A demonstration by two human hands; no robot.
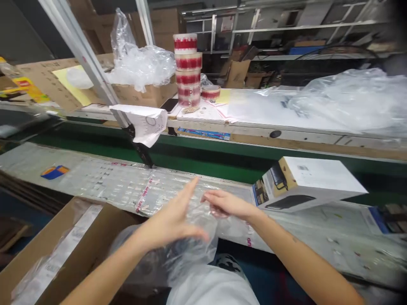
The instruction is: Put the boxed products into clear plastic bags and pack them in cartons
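A clear plastic bag hangs over the near edge of the bench, in front of my body. My right hand has its fingers curled on the upper part of this bag. Beside it, my left hand is spread, thumb and fingers apart, over the bag; it is a little blurred and nothing shows in its grasp. To the right of my hands, a white printed product box lies on the bench.
An open carton with wrapped items stands at the lower left. Behind a green strip, a shelf carries stacked tape rolls, a phone and plastic bags. A metal post bears a paper sheet.
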